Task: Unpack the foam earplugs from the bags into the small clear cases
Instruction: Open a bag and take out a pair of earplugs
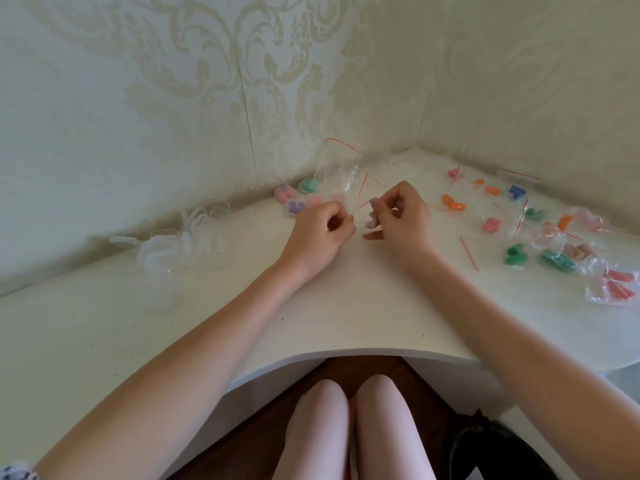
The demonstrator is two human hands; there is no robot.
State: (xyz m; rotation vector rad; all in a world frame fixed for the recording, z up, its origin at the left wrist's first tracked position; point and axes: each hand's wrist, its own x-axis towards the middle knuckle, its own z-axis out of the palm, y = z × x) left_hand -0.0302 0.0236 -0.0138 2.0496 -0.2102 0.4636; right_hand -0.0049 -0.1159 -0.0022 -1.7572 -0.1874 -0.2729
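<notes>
Head view: fingers [375, 206] of the right hand [401, 220] curl and pinch one side of a small clear bag [363, 211]; the left hand [320, 228] pinches its other side, both above the bench [346, 306] mid-surface. Bag contents unclear. Filled cases [294, 202] with pink, purple and green earplugs sit near the back corner. Empty clear cases [166, 247] lie along the left wall edge. Bagged earplugs [561, 244], assorted colours, spread toward the right edge.
</notes>
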